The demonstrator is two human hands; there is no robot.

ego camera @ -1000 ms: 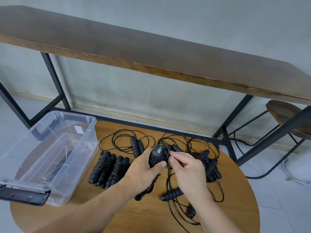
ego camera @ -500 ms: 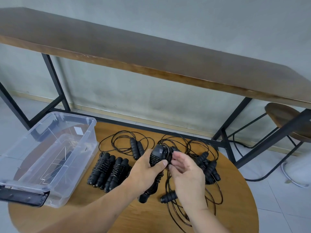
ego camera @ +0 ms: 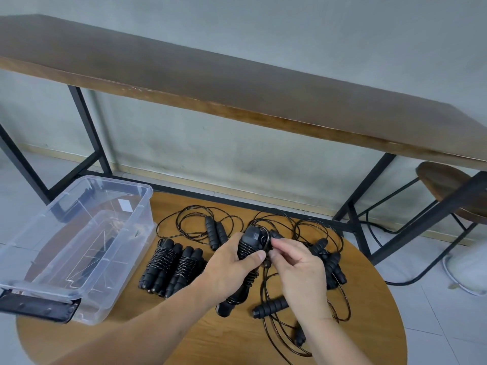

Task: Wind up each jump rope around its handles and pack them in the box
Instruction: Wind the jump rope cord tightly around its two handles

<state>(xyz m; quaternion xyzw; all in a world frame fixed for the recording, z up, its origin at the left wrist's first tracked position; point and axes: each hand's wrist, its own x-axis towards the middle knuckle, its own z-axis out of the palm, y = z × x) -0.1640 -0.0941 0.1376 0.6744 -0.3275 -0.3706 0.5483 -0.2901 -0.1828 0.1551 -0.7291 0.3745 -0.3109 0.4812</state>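
Left hand (ego camera: 228, 270) gripped black ribbed foam handle pair (ego camera: 246, 255), thin cord coiled round it. Right hand (ego camera: 297, 264) pinched cord loop (ego camera: 266, 239). Clear plastic box (ego camera: 79, 241) bore blank white label (ego camera: 125, 205).

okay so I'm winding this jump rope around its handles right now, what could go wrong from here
1. The cord end your right hand pinches looks untucked; if it slips, the coils on the handles in your left hand's grip may spring loose.
2. The loose ropes below lie tangled, so the hanging cord could snag and drag them.
3. A loop near the round table's front edge might slide off.
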